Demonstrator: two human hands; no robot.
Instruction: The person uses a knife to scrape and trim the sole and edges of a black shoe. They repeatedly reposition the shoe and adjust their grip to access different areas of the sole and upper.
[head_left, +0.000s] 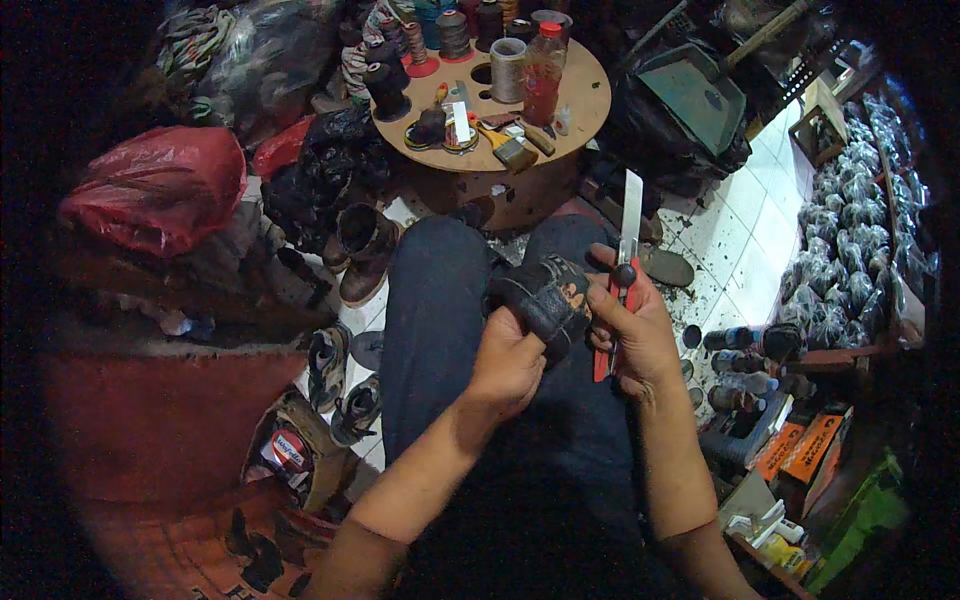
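Over my lap, my left hand [503, 368] is closed round a black shoe [548, 308], thumb pressed on its near side. Worn tan patches show on the shoe's right part; the rest of its shape is partly hidden by my fingers. My right hand [642, 335] grips a red utility knife [629, 272] with a black knob. Its long blade is out and points up, away from me. The fingertips of my right hand are close beside the shoe; whether they touch it I cannot tell.
Ahead stands a round wooden table [585, 100] with thread spools, a red-capped bottle [544, 75] and a brush [512, 150]. Shoes [352, 395] and a red plastic bag [165, 190] lie left. Right are a dustpan [695, 95], scraps on the tiles, bottles and wrapped goods [850, 230].
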